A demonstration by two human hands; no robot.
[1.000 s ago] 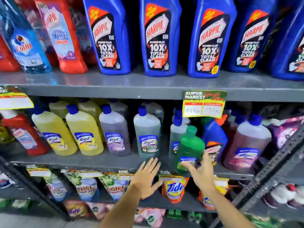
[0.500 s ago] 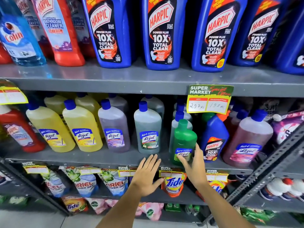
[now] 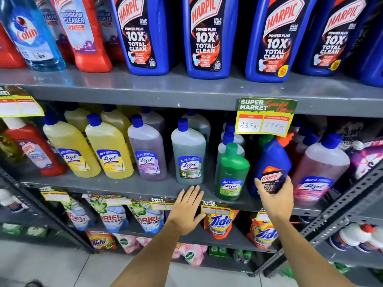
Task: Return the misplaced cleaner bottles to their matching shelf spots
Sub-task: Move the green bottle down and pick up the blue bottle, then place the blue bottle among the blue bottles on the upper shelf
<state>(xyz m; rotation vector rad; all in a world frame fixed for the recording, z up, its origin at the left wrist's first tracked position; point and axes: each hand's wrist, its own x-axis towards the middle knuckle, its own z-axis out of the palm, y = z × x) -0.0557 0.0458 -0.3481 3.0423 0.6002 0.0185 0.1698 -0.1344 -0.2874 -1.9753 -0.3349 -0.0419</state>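
Observation:
A small blue Harpic bottle [image 3: 271, 160] with an orange cap stands among Lizol bottles on the middle shelf [image 3: 103, 183]. My right hand [image 3: 275, 195] wraps its lower part, thumb on the left and fingers on the right. Just left of it, a green Lizol bottle [image 3: 233, 170] stands free at the shelf's front edge. My left hand [image 3: 186, 206] is open and flat against the shelf lip, below a grey-green Lizol bottle [image 3: 188, 156]. Large blue Harpic bottles [image 3: 207, 36] line the top shelf [image 3: 165, 88].
Yellow [image 3: 109, 150], purple [image 3: 147, 154] and pink [image 3: 319, 168] Lizol bottles fill the middle shelf, with a red bottle [image 3: 35, 150] at the left. A price tag [image 3: 266, 117] hangs above the small Harpic. Detergent pouches [image 3: 219, 222] sit below. A diagonal metal brace [image 3: 342, 206] crosses the right.
My right hand left the green Lizol bottle, which now stands on the shelf, and moved right onto the small Harpic bottle. My left hand stayed open by the shelf edge.

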